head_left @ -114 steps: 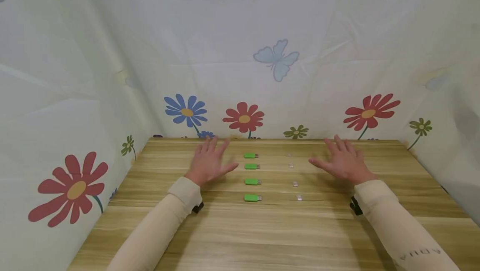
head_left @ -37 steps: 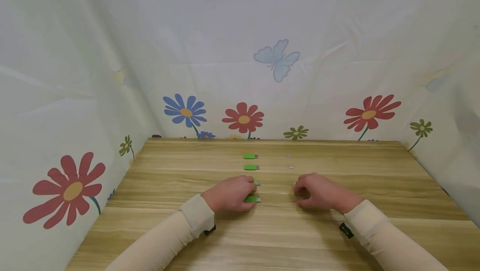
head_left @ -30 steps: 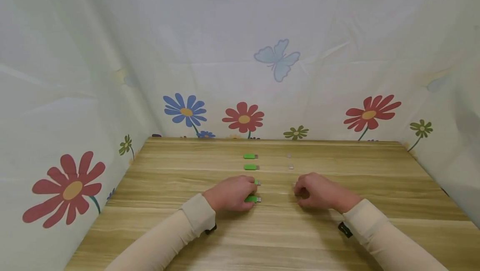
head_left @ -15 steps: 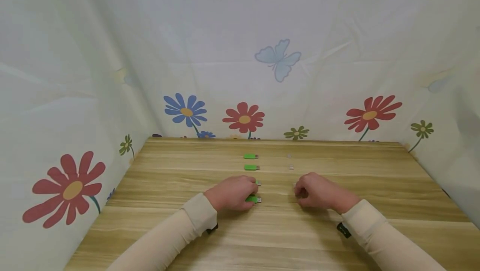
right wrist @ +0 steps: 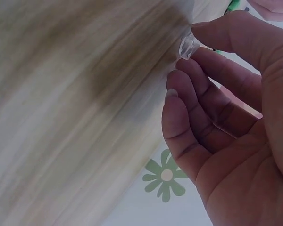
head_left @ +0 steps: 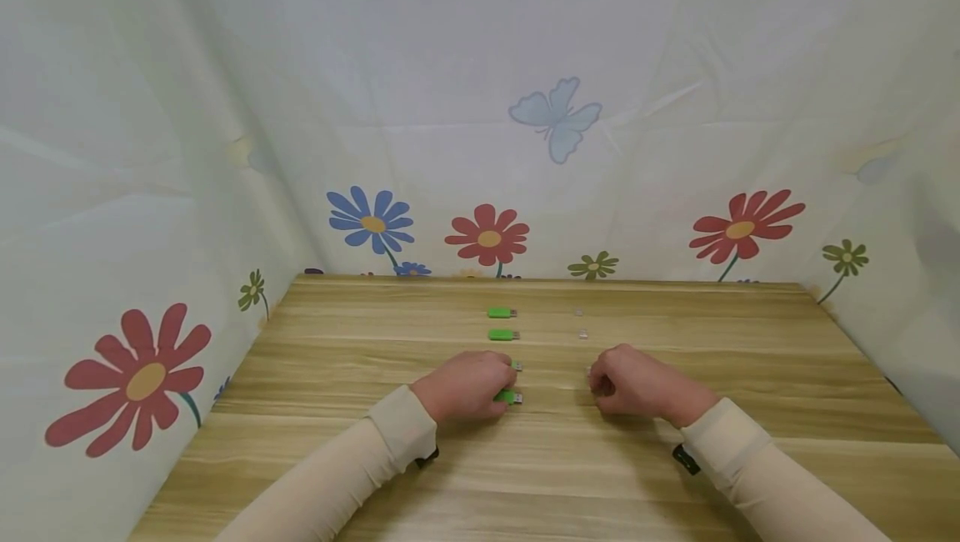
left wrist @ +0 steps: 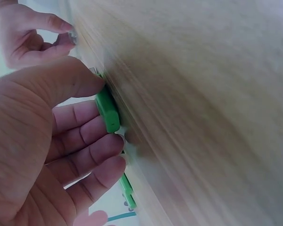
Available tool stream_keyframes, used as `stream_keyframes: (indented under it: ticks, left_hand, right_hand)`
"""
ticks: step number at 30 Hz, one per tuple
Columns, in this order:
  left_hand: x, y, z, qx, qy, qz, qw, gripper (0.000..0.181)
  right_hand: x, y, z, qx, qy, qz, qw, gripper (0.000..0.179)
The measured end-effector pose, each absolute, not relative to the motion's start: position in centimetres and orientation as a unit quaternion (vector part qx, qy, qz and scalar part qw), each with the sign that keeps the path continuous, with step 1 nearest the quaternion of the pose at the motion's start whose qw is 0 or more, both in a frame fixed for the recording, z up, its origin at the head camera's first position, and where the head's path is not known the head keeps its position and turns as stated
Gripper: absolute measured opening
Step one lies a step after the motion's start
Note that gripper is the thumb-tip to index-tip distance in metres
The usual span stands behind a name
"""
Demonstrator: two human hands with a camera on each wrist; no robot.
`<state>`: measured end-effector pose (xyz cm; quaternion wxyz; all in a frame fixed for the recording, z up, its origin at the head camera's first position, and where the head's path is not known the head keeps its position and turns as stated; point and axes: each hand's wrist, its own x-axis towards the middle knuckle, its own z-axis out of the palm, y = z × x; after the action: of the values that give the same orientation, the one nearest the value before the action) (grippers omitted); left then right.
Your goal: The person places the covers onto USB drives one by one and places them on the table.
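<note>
Between thumb and index finger, my left hand (head_left: pixel 467 386) pinches the nearest green USB stick (head_left: pixel 512 398), whose metal plug points right. The left wrist view shows the green body of that stick (left wrist: pixel 107 110) at the fingertips, close to the tabletop. Another USB stick (head_left: pixel 517 366) lies just beyond, partly covered by the left fingers. My right hand (head_left: pixel 639 383) faces it across a gap. In the right wrist view, its thumb and index finger pinch a small clear plastic cap (right wrist: pixel 187 47). A second clear cap (head_left: pixel 589 371) shows beside the right fingertips in the head view.
Farther back on the wooden table (head_left: pixel 547 467) lie two more green USB sticks, the farthest stick (head_left: pixel 500 313) and a nearer stick (head_left: pixel 501 334). Right of them are a far cap (head_left: pixel 578 313) and another cap (head_left: pixel 582 333). A flower-printed curtain (head_left: pixel 420 133) hangs behind and beside the table.
Both hands came from spread fingers at the outer sides inward and nearer, and took hold of the nearest USB stick and cap. In the last half second, the left hand shifted slightly right.
</note>
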<state>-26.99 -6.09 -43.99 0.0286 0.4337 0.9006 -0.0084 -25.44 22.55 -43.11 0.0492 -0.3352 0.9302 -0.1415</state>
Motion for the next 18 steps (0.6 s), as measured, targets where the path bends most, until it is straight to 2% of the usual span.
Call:
stream_keyframes:
  ticks: [18]
  left_hand:
    - [-27.03, -6.03, -44.06, 0.435, 0.900, -0.011, 0.029, 0.028]
  right_hand:
    - [-25.29, 21.94, -43.35, -0.334, 0.938, -0.089, 0.029, 0.018]
